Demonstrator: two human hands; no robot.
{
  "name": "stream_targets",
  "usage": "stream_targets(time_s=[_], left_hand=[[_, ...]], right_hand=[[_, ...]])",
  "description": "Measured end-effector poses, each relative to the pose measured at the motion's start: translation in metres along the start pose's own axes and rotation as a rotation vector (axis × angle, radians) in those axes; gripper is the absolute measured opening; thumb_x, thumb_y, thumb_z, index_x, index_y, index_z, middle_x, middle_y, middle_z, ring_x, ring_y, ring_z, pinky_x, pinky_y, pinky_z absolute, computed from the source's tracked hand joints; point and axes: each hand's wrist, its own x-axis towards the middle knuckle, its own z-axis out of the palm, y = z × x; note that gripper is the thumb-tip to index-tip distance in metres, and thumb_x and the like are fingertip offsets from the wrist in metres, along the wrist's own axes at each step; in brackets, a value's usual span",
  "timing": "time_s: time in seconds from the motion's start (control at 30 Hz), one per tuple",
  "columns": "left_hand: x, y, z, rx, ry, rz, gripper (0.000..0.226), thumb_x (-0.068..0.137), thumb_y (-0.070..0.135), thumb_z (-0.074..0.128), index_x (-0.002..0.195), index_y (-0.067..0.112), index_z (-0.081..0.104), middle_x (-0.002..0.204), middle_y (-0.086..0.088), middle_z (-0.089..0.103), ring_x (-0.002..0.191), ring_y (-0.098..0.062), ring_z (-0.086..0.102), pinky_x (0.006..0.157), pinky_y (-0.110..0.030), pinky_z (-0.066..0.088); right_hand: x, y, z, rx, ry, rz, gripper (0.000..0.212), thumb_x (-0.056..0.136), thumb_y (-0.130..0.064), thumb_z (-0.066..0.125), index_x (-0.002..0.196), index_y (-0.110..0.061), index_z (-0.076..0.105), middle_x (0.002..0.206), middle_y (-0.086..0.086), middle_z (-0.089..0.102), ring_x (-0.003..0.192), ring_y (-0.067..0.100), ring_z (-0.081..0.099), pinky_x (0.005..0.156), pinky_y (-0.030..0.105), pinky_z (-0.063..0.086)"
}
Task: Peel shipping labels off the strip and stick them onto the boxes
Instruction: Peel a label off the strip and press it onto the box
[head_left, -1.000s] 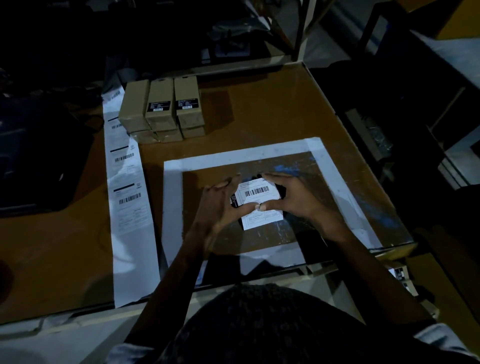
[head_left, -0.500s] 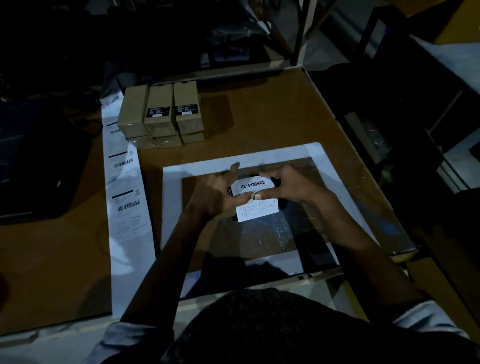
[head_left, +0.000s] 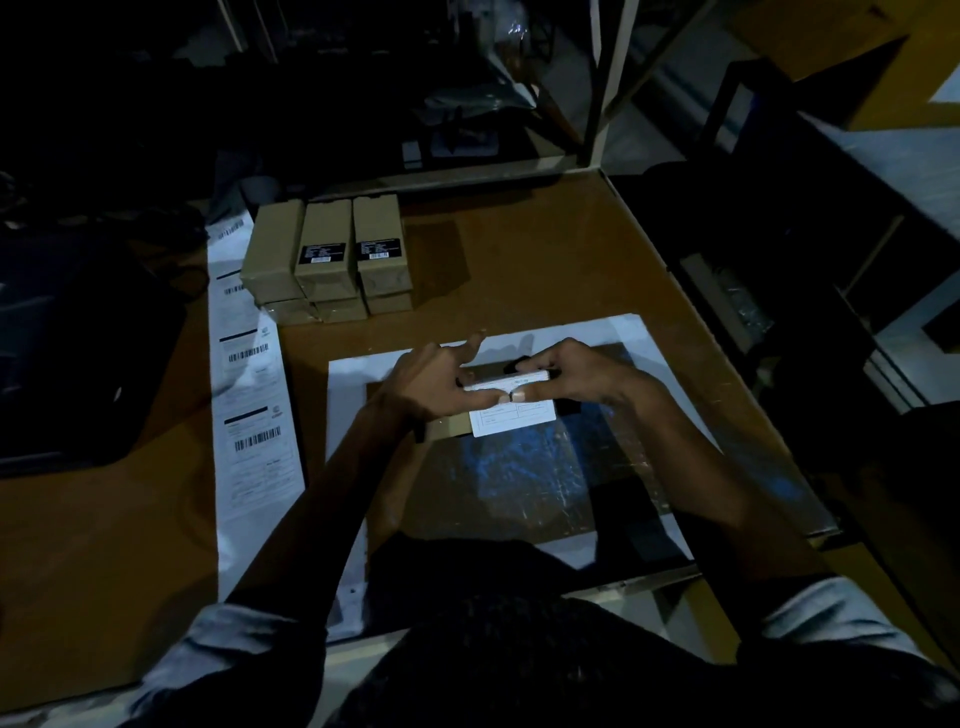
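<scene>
Now both hands are pressing a label onto a box.
Left hand (head_left: 441, 384) and right hand (head_left: 569, 371) are gripping the box (head_left: 511, 415), thumbs pinning the white label (head_left: 511, 421) over its edge; index fingers are lifting loose.

A dim packing or dispatch station: a brown wooden worktop (head_left: 545, 260) carries stacked tan cardboard boxes (head_left: 327, 260) at 11 o'clock, a long white strip of barcode shipping labels (head_left: 254, 415) at 9 o'clock, and metal shelving uprights (head_left: 608, 83) at 12 o'clock.
</scene>
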Motion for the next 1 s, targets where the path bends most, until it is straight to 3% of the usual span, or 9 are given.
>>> stream_targets(time_s=[0.1, 0.2, 0.3, 0.37, 0.5, 0.63, 0.7, 0.87, 1.0], left_hand=[[-0.001, 0.001, -0.003, 0.071, -0.029, 0.04, 0.115, 0.068, 0.09, 0.05, 0.159, 0.03, 0.012, 0.097, -0.005, 0.076, 0.086, -0.019, 0.067, 0.072, -0.036, 0.056], [-0.001, 0.002, -0.004, 0.158, -0.035, 0.089, 0.119, 0.068, 0.091, 0.052, 0.159, 0.027, 0.009, 0.097, -0.006, 0.075, 0.084, -0.02, 0.066, 0.07, -0.034, 0.055], [0.0, 0.002, -0.006, 0.218, -0.02, 0.114, 0.119, 0.069, 0.092, 0.05, 0.159, 0.026, 0.008, 0.086, -0.003, 0.073, 0.073, -0.017, 0.062, 0.066, -0.033, 0.055], [0.001, 0.001, -0.006, 0.255, -0.014, 0.122, 0.12, 0.068, 0.096, 0.042, 0.159, 0.026, 0.009, 0.076, -0.001, 0.069, 0.066, -0.015, 0.061, 0.064, -0.034, 0.055], [-0.002, 0.0, -0.009, 0.331, 0.099, 0.108, 0.119, 0.064, 0.1, 0.024, 0.156, 0.026, 0.026, 0.067, 0.001, 0.065, 0.06, -0.013, 0.058, 0.056, -0.029, 0.047], [-0.015, 0.006, 0.005, 0.341, 0.202, 0.078, 0.098, 0.073, 0.091, 0.027, 0.148, 0.031, 0.044, 0.104, -0.002, 0.075, 0.086, -0.019, 0.067, 0.062, -0.028, 0.039], [-0.022, 0.011, 0.014, 0.293, 0.228, 0.066, 0.087, 0.076, 0.087, 0.033, 0.141, 0.031, 0.053, 0.113, -0.001, 0.073, 0.095, -0.02, 0.067, 0.064, -0.027, 0.038], [-0.03, 0.014, 0.019, 0.189, 0.316, 0.104, 0.082, 0.074, 0.083, 0.043, 0.126, 0.023, 0.064, 0.106, -0.004, 0.074, 0.092, -0.022, 0.068, 0.063, -0.025, 0.039], [-0.025, 0.014, 0.014, 0.158, 0.289, 0.1, 0.077, 0.074, 0.082, 0.041, 0.121, 0.025, 0.064, 0.106, -0.001, 0.073, 0.094, -0.021, 0.067, 0.065, -0.026, 0.034]], right_hand=[[-0.005, 0.0, -0.001, -0.032, -0.045, -0.005, 0.076, 0.076, -0.034, 0.086, 0.142, -0.011, 0.055, 0.128, -0.001, 0.067, 0.103, 0.005, 0.065, 0.079, 0.015, 0.05], [-0.009, -0.004, -0.002, -0.037, -0.066, -0.015, 0.071, 0.078, -0.029, 0.085, 0.14, -0.011, 0.056, 0.117, -0.005, 0.068, 0.094, 0.002, 0.064, 0.067, 0.011, 0.05], [-0.01, -0.006, -0.002, -0.057, -0.086, -0.018, 0.063, 0.079, -0.03, 0.085, 0.134, -0.014, 0.06, 0.113, -0.008, 0.069, 0.093, 0.002, 0.065, 0.069, 0.012, 0.051], [-0.01, -0.006, -0.001, -0.081, -0.081, -0.017, 0.065, 0.078, -0.034, 0.085, 0.135, -0.016, 0.06, 0.12, -0.004, 0.069, 0.1, 0.005, 0.065, 0.076, 0.016, 0.053], [-0.015, -0.008, 0.003, -0.109, 0.11, -0.052, 0.09, 0.073, -0.038, 0.087, 0.149, -0.014, 0.045, 0.146, 0.004, 0.054, 0.127, 0.02, 0.055, 0.101, 0.03, 0.046], [-0.017, -0.001, 0.015, -0.021, 0.179, -0.103, 0.072, 0.077, -0.023, 0.087, 0.14, -0.011, 0.056, 0.137, 0.009, 0.062, 0.118, 0.016, 0.06, 0.088, 0.014, 0.048], [-0.018, 0.006, 0.022, 0.04, 0.201, -0.117, 0.069, 0.078, -0.018, 0.085, 0.14, -0.009, 0.055, 0.137, 0.011, 0.061, 0.117, 0.014, 0.058, 0.079, 0.004, 0.047], [-0.019, 0.015, 0.028, 0.057, 0.213, -0.159, 0.087, 0.076, -0.015, 0.086, 0.15, -0.008, 0.041, 0.144, 0.01, 0.054, 0.123, 0.007, 0.045, 0.077, -0.005, 0.039], [-0.014, 0.018, 0.031, 0.036, 0.238, -0.158, 0.087, 0.074, -0.017, 0.088, 0.148, -0.009, 0.043, 0.142, 0.011, 0.058, 0.12, 0.008, 0.051, 0.08, -0.002, 0.042]])
